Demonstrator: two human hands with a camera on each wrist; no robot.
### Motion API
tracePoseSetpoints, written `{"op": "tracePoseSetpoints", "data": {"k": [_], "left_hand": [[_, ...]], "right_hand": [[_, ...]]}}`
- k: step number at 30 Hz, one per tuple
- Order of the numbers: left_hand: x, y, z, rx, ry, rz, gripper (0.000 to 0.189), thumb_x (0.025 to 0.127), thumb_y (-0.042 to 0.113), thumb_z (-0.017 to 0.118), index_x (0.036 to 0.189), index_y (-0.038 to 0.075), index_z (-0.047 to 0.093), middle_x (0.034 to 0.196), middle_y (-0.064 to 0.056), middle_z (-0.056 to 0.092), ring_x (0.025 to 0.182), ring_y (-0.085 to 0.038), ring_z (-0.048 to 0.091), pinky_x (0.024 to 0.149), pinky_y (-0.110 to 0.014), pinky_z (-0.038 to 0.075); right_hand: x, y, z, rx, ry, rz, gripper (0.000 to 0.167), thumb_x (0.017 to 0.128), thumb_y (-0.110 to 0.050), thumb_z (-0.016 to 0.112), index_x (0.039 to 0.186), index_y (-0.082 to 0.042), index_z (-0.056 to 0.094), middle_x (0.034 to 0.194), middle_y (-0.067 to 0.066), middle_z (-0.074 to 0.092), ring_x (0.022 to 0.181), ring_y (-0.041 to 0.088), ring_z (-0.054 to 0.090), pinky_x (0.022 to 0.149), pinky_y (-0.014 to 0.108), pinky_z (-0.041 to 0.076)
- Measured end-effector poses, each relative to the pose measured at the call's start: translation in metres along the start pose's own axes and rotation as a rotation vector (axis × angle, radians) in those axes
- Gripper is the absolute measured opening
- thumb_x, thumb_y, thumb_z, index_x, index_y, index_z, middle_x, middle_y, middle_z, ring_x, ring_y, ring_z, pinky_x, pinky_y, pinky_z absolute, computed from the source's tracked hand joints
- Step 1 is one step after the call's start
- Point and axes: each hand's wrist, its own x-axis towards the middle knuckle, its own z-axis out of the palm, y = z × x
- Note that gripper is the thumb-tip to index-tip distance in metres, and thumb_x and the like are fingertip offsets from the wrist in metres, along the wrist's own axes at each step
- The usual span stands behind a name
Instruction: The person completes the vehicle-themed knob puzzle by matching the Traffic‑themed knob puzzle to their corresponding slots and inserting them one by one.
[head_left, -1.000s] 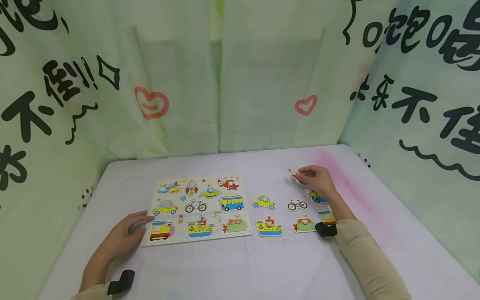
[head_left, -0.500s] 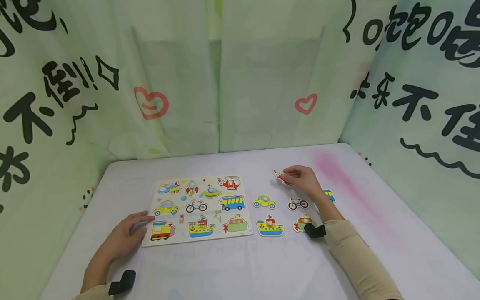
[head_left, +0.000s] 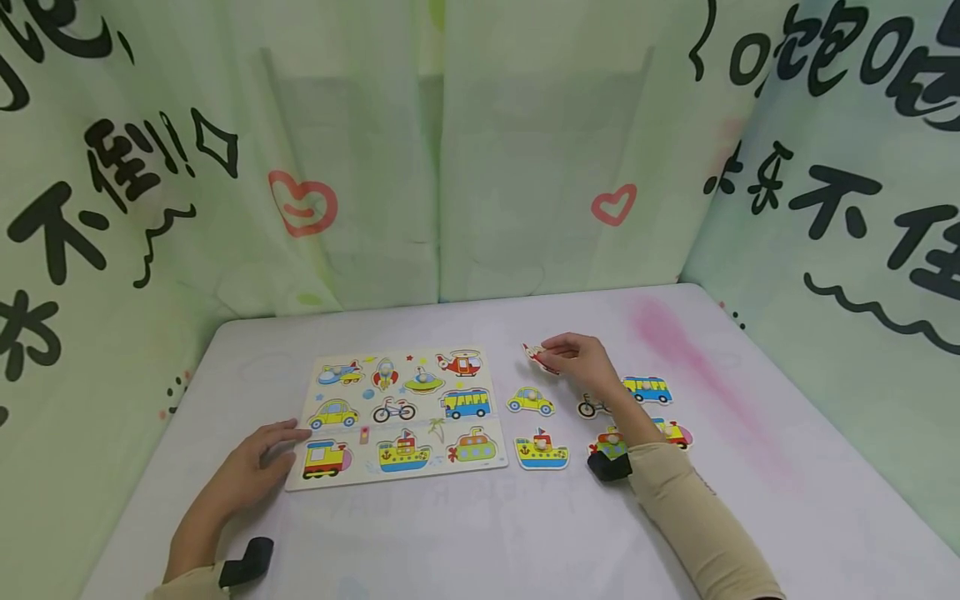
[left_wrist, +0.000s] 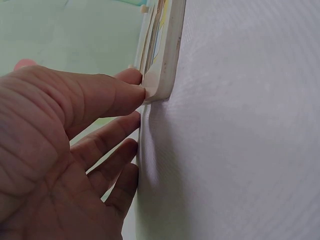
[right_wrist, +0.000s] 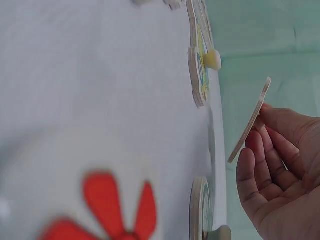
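Observation:
A red-and-white knobbed puzzle piece (head_left: 534, 357) is pinched in my right hand (head_left: 581, 360), raised off the table between the board and the right-hand pieces. In the right wrist view the piece (right_wrist: 250, 121) shows edge-on, tilted, its knob side toward the fingers. My left hand (head_left: 255, 467) rests at the puzzle board's (head_left: 375, 479) left edge, thumb and index fingertips at the near corner, other fingers extended. The board bears vehicle pictures. Knobs show on its airplane (head_left: 340, 373), rocket (head_left: 385, 374) and flying saucer (head_left: 423, 381). Its red helicopter picture (head_left: 460, 363) is at the far right.
Right of the board lie a yellow car (head_left: 531, 401), a ship (head_left: 542, 451), a bus (head_left: 648, 389) and a partly covered train (head_left: 677, 433). The bicycle (head_left: 588, 407) and submarine (head_left: 609, 442) pieces lie partly under my right arm. Printed curtains (head_left: 525, 167) surround the white table (head_left: 435, 542).
My right hand has moved left toward the board with the red-and-white puzzle piece, uncovering the bus and part of the train. The left hand has stayed at the board's edge.

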Motion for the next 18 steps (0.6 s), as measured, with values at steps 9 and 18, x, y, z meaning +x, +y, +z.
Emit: {"op": "tracePoseSetpoints", "data": {"k": [9, 18], "left_hand": [[0.000, 0.001, -0.001, -0.005, -0.001, 0.000, 0.041, 0.098, 0.011, 0.060, 0.139, 0.006, 0.061, 0.156, -0.028, 0.038, 0.145, -0.056, 0.026, 0.114, -0.073, 0.026], [0.000, 0.000, -0.001, -0.003, 0.002, 0.007, 0.041, 0.098, 0.010, 0.060, 0.138, 0.006, 0.062, 0.156, -0.029, 0.039, 0.145, -0.056, 0.026, 0.113, -0.074, 0.026]], "right_hand": [[0.001, -0.016, 0.018, 0.035, -0.017, -0.022, 0.032, 0.093, -0.021, 0.077, 0.118, -0.002, 0.072, 0.108, 0.014, 0.075, 0.097, 0.024, 0.069, 0.078, 0.021, 0.056], [0.004, -0.035, 0.036, 0.055, -0.038, -0.005, 0.031, 0.093, -0.022, 0.077, 0.118, -0.004, 0.072, 0.109, 0.012, 0.074, 0.099, 0.025, 0.067, 0.082, 0.025, 0.057]]}}
